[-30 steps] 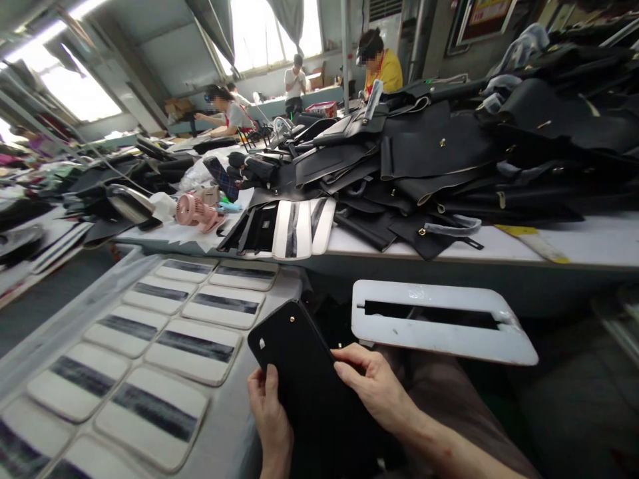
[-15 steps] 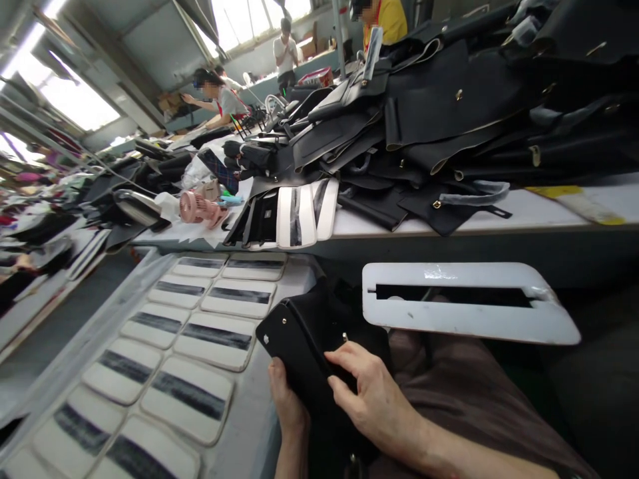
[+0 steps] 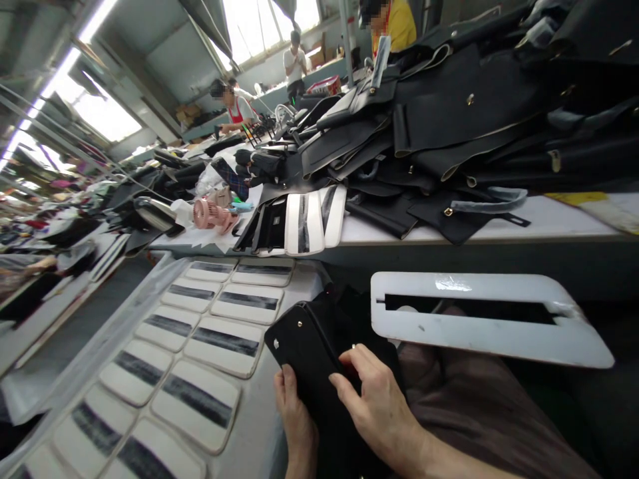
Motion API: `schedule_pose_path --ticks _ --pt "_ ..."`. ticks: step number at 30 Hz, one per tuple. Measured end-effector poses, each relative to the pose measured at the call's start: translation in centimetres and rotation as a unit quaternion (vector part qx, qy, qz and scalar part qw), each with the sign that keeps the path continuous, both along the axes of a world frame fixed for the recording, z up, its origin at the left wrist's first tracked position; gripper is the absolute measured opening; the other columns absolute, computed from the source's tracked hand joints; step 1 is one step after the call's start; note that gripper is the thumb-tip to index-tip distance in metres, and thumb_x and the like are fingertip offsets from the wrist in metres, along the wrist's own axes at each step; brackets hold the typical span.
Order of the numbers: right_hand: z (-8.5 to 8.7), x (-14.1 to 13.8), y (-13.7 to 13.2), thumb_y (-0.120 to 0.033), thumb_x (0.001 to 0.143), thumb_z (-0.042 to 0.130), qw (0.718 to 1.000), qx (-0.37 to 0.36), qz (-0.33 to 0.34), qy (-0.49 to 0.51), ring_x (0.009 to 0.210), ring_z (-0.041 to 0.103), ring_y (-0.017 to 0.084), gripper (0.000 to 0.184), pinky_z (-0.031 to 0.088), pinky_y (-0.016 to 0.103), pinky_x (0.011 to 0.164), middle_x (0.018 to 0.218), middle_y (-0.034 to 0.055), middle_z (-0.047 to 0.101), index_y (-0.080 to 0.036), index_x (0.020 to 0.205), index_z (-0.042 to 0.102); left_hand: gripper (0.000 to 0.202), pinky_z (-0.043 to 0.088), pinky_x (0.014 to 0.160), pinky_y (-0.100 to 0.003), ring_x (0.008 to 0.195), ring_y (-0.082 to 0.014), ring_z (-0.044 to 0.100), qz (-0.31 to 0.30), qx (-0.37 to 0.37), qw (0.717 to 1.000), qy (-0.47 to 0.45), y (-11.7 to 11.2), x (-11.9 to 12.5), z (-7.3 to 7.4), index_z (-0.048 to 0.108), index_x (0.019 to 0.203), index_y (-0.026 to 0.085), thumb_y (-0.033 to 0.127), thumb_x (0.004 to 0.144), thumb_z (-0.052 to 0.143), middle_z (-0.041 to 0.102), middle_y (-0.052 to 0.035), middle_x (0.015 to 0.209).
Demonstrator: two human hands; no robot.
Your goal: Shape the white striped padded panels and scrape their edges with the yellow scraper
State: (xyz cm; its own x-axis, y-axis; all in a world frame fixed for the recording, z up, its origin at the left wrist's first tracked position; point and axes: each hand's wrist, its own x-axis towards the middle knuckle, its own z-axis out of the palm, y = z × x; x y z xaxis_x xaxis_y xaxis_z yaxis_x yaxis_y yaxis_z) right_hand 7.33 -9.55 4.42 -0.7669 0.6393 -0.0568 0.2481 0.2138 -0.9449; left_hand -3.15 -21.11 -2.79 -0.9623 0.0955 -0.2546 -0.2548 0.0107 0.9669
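A black leather bag (image 3: pixel 312 359) stands tilted above my lap, a small gold stud and a pale mark showing near its top corner. My left hand (image 3: pixel 298 416) grips its left edge, the fingers lying against the flat side. On the opposite side, my right hand (image 3: pixel 377 399) pinches the bag's edge between thumb and fingers. Part of the bag is hidden behind my hands, and its lower end runs out of the picture. To the left, several pale panels with dark stripes (image 3: pixel 222 339) lie in rows on a grey surface (image 3: pixel 259 406).
A white slotted board (image 3: pixel 449 329) juts out at my right. Heaped black leather pieces (image 3: pixel 449 100) cover the long table (image 3: pixel 564 219) ahead. On it also stand a pink fan (image 3: pixel 212 214) and more striped panels (image 3: pixel 304 223). Other people (image 3: pixel 239 110) work farther back.
The view has shifted a little, so the surroundings appear farther right and slightly lower. Both hands stay on the bag, and the right fingers have moved slightly along its edge.
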Motion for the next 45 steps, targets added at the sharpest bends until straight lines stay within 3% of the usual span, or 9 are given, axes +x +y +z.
schedule_pose_path --ticks 4,11,19,23,28,34,42,45 --pt "-1.4 0.1 1.2 -0.024 0.093 0.048 0.999 0.009 -0.044 0.022 0.076 0.055 0.019 0.011 0.041 0.032 0.070 0.083 0.0030 0.056 -0.020 0.084 0.055 0.047 0.052 0.064 -0.027 0.071 -0.0168 0.060 -0.017 -0.036 0.999 0.026 0.8 -0.3 0.1 0.056 0.096 0.019 0.062 0.080 0.067 0.062 0.0001 0.080" --pt "-1.8 -0.4 4.2 -0.042 0.092 0.050 0.997 -0.017 -0.072 -0.003 0.065 0.048 0.017 0.022 0.037 0.030 0.063 0.073 -0.0007 0.054 -0.022 0.085 0.051 0.058 0.054 0.063 -0.030 0.070 -0.0206 0.063 -0.045 -0.056 0.995 0.070 2.8 -0.7 0.7 0.052 0.089 0.019 0.069 0.067 0.073 0.062 -0.0006 0.074" --pt "-3.4 0.1 6.3 -0.050 0.092 0.048 0.998 -0.023 -0.062 0.020 0.060 0.042 0.014 0.034 0.031 0.027 0.056 0.065 -0.0029 0.045 -0.022 0.073 0.046 0.045 0.049 0.063 -0.024 0.070 -0.0162 0.059 -0.083 -0.023 0.994 0.062 4.3 1.0 0.7 0.052 0.086 0.020 0.063 0.080 0.065 0.062 0.0008 0.073" --pt "-3.1 0.0 7.3 -0.058 0.090 0.048 0.998 0.002 -0.063 0.001 0.056 0.038 0.014 0.041 0.029 0.028 0.054 0.062 -0.0039 0.041 -0.022 0.070 0.043 0.045 0.047 0.062 -0.024 0.068 -0.0158 0.057 -0.104 -0.011 0.992 0.067 4.9 1.1 1.0 0.050 0.082 0.021 0.063 0.082 0.064 0.060 0.0013 0.071" --pt "-2.8 -0.4 8.9 -0.062 0.091 0.047 0.998 0.045 -0.027 -0.021 0.055 0.041 0.014 0.040 0.031 0.029 0.056 0.064 -0.0036 0.047 -0.023 0.082 0.047 0.042 0.044 0.061 -0.023 0.064 -0.0142 0.051 -0.108 -0.039 0.986 0.118 5.7 1.4 0.9 0.049 0.078 0.021 0.060 0.084 0.062 0.053 0.0034 0.067" --pt "-4.5 0.5 10.2 -0.058 0.093 0.046 0.996 0.086 -0.027 0.020 0.051 0.036 0.012 0.040 0.028 0.028 0.051 0.061 -0.0049 0.042 -0.022 0.076 0.048 0.044 0.039 0.055 -0.023 0.058 -0.0136 0.045 -0.090 -0.080 0.984 0.133 6.5 2.2 0.6 0.046 0.070 0.021 0.061 0.085 0.058 0.047 0.0039 0.062" --pt "-4.8 1.0 11.4 -0.057 0.093 0.050 0.997 -0.001 -0.016 0.078 0.055 0.035 0.011 0.044 0.031 0.024 0.049 0.063 -0.0047 0.035 -0.021 0.068 0.044 0.044 0.039 0.060 -0.023 0.060 -0.0128 0.041 -0.096 -0.090 0.978 0.160 7.1 2.6 0.8 0.043 0.068 0.022 0.057 0.093 0.048 0.040 0.0044 0.063" --pt "-4.5 0.9 12.1 -0.057 0.093 0.049 0.996 -0.045 -0.005 0.081 0.060 0.040 0.012 0.042 0.037 0.023 0.054 0.067 -0.0036 0.040 -0.021 0.072 0.046 0.043 0.037 0.060 -0.024 0.060 -0.0129 0.041 -0.092 -0.094 0.973 0.187 7.5 2.7 1.2 0.044 0.068 0.021 0.055 0.095 0.046 0.040 0.0040 0.063"
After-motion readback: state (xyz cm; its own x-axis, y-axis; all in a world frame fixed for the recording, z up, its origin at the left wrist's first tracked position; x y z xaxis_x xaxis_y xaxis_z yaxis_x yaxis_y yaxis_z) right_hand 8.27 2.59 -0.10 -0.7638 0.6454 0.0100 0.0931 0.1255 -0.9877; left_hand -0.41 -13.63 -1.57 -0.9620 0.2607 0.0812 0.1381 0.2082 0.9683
